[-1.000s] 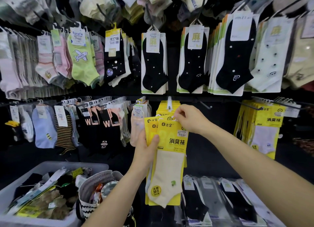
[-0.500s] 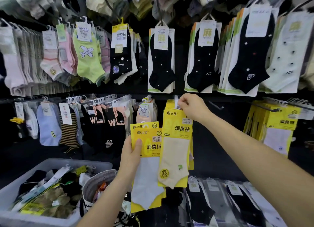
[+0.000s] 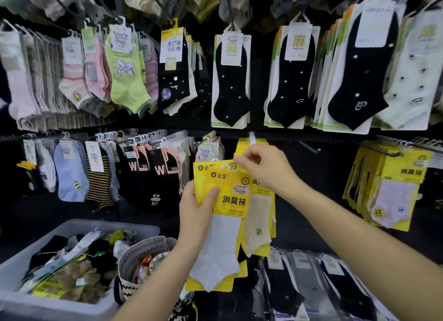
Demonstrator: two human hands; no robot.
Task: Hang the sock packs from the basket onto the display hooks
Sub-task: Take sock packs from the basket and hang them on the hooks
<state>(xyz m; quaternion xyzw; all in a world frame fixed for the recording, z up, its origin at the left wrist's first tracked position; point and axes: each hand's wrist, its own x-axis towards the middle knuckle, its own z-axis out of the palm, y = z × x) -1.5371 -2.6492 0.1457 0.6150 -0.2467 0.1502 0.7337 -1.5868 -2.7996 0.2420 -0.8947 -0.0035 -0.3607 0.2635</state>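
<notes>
My left hand (image 3: 197,209) grips a small stack of yellow sock packs (image 3: 224,200), thumb across the front; the front pack shows a white sock. My right hand (image 3: 266,170) is at the top edge of that front pack, fingertips pinching near its hang hole, slightly blurred. Just above, the white-tipped display hook (image 3: 252,138) carries a row of the same yellow packs, and the frontmost, with a beige sock (image 3: 258,221), hangs behind my hands. The woven basket (image 3: 137,256) sits low, left of my left forearm.
A grey plastic bin (image 3: 79,226) with loose sock packs stands at the lower left. Hooks full of socks cover the wall above and on both sides. An empty hook (image 3: 309,146) juts out to the right, and more yellow packs (image 3: 393,188) hang beyond it.
My right hand has let go of the beige-sock pack, which now hangs on the hook, and has dropped to the top of the packs that my left hand has raised.
</notes>
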